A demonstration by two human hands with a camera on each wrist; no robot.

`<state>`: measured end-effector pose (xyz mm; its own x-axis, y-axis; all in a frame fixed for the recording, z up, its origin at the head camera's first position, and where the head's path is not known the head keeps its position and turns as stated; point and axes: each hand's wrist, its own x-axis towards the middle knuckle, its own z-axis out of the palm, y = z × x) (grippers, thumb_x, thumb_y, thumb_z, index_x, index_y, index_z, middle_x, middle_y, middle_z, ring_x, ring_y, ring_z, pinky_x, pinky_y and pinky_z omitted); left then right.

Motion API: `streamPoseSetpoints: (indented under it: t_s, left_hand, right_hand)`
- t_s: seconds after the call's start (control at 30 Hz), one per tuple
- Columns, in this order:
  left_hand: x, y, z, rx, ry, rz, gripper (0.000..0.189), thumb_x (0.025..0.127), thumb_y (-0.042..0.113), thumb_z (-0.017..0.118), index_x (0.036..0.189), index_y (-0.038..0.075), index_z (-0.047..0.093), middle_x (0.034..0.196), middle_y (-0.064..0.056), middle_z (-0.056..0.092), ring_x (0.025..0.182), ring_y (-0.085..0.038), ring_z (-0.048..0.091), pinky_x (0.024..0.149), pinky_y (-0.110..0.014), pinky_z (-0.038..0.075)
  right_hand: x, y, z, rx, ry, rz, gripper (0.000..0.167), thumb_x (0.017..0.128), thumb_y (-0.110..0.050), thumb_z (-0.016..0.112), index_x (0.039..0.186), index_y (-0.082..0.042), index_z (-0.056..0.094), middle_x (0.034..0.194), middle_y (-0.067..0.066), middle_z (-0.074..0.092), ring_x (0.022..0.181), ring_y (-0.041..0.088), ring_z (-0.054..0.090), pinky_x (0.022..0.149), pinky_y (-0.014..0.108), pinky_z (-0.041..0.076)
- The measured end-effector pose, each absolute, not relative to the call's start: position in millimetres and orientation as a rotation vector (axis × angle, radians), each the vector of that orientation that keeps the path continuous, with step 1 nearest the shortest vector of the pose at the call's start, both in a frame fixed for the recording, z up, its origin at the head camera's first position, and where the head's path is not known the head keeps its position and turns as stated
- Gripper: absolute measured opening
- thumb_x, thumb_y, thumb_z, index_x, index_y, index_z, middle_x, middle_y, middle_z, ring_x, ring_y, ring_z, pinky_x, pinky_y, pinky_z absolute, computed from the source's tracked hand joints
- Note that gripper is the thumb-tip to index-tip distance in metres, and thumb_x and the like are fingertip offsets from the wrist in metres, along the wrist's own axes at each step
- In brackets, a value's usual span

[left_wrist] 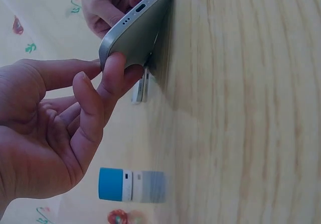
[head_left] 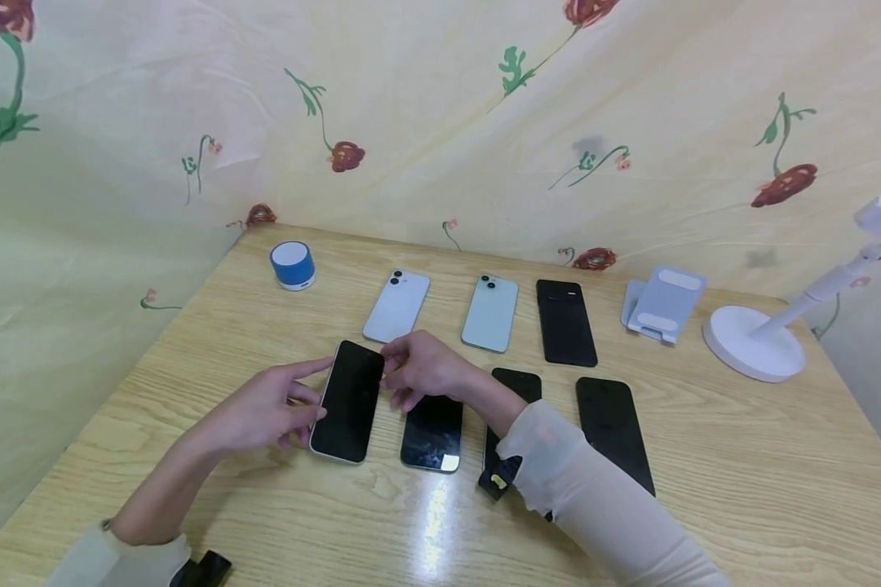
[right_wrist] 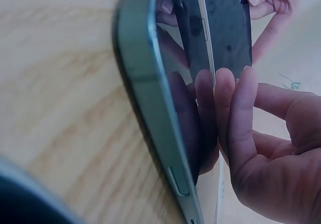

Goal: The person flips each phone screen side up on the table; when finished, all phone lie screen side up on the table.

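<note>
A smartphone [head_left: 347,403] with a dark screen and pale frame is between the two hands. My left hand [head_left: 275,403] grips its left edge. In the left wrist view the smartphone [left_wrist: 136,44] stands at a tilt, charging port toward the camera. My right hand [head_left: 426,367] pinches the edge near its upper right corner; the right wrist view has these fingertips [right_wrist: 224,76] up against the smartphone [right_wrist: 228,28]. Under the right wrist lies a second dark-screened phone [head_left: 431,440], its greenish frame [right_wrist: 150,78] close to the right wrist camera.
Behind lie a light blue phone [head_left: 398,306], a pale green phone [head_left: 490,318] and a black phone [head_left: 567,326]. Two dark phones [head_left: 615,428] [head_left: 515,383] lie rightward, one partly under the right sleeve. A blue speaker-like cylinder [head_left: 292,265], folding stand [head_left: 666,302] and white-based stand [head_left: 752,342] line the back.
</note>
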<state>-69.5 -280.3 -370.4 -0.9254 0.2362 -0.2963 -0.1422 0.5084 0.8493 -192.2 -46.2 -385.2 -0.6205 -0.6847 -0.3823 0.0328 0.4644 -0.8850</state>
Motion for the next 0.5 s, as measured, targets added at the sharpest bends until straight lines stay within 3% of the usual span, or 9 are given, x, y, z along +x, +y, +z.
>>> streamPoseSetpoints:
  t_s: [0.17, 0.5]
  left_hand:
    - [-71, -282, -374, 0.069, 2.36, 1.405, 0.075, 0.1, 0.003, 0.066, 0.166, 0.004, 0.029, 0.089, -0.008, 0.074, 0.068, -0.022, 0.065, 0.052, -0.03, 0.051]
    - [-73, -285, -384, 0.021, 2.353, 1.389, 0.07, 0.1, 0.002, 0.066, 0.162, 0.001, 0.033, 0.095, -0.009, 0.074, 0.069, -0.022, 0.066, 0.056, -0.032, 0.055]
  right_hand:
    - [-192, -45, -385, -0.54, 1.966, -1.203, 0.055, 0.099, 0.006, 0.065, 0.151, 0.009, 0.048, 0.106, 0.012, 0.063, 0.064, 0.015, 0.071, 0.058, 0.025, 0.061]
    - [-193, -41, -386, -0.561, 1.998, -1.138, 0.058, 0.096, 0.005, 0.069, 0.15, 0.005, 0.048, 0.095, 0.011, 0.07, 0.06, 0.016, 0.07, 0.057, 0.026, 0.061]
